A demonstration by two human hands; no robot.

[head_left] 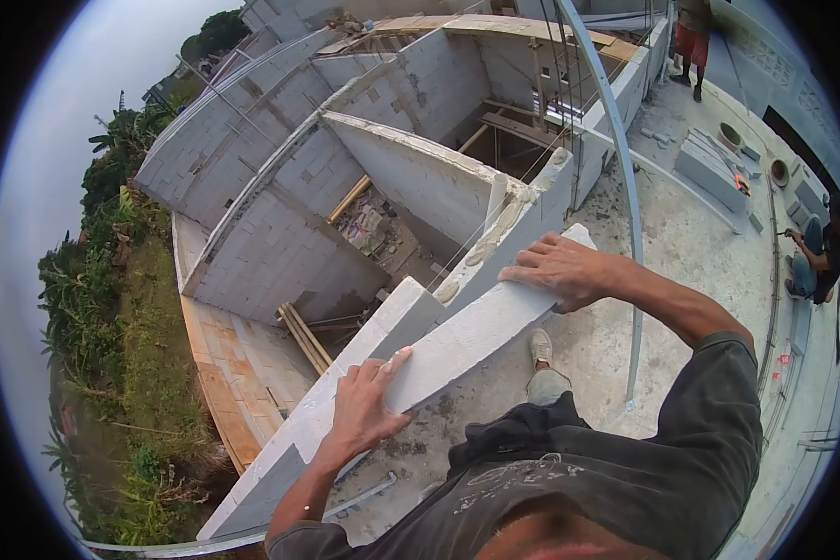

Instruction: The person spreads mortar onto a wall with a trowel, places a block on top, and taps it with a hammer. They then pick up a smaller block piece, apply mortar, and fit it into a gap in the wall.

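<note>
A long pale lightweight concrete block (481,331) lies slantwise in front of me, between both hands. My left hand (366,403) grips its near left end, thumb and fingers spread over the edges. At the far right end my right hand (562,271) is wrapped over the top, fingers bent across the face. Just beyond the block runs a partly built block wall (397,322), its top stepping down to a lower course. Lumpy wet-looking mortar (495,229) covers that lower course. A thin string line stretches above the mortar.
A tall metal bar (616,121) stands upright close to my right arm. Behind the wall drop deep block-walled rooms with rubble (373,224). Stacked blocks (709,168) and buckets (730,137) sit on the right floor. One person crouches (812,252) there; another stands (691,42) farther back.
</note>
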